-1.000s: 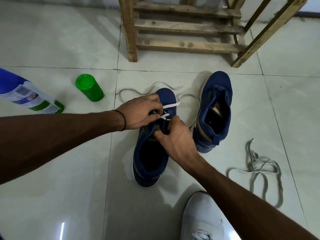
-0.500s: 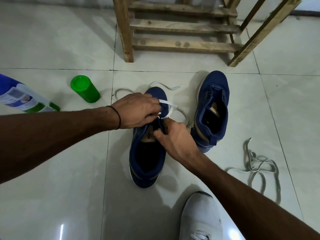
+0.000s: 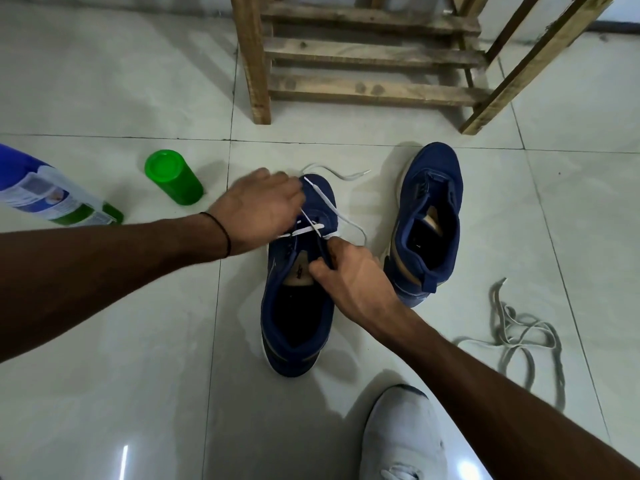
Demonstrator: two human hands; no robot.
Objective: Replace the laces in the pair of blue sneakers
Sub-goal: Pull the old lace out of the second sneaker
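1. A dark blue fabric sneaker (image 3: 294,327) is stood upright on the pale glossy tiled floor (image 3: 104,375), with its toe pointed away from the person.
2. A flat white lace (image 3: 323,199) is threaded across the lowest eyelets of this sneaker. Its loose ends are trailed past the toe and off to the right side.
3. The left hand (image 3: 258,211) is seen blurred over the sneaker's toe, with its fingers curled around a strand of the white lace.
4. The right hand (image 3: 353,275) is set at the sneaker's right eyelet edge, which is pinched between the thumb and bent fingers.
5. A second dark blue sneaker (image 3: 429,216), with no lace in it, is stood just right of the first.
6. A tangle of flat grey laces (image 3: 519,341) is spread farther right, well apart from the first sneaker.
7. A green plastic cylinder (image 3: 176,180) is stood to the sneaker's left. A blue-and-green labelled bottle (image 3: 41,192) is laid beyond it.
8. A slatted wooden rack (image 3: 367,53) is placed beyond the toe.
9. A pale grey shoe (image 3: 398,438) is seen near the heel, at the lower right.
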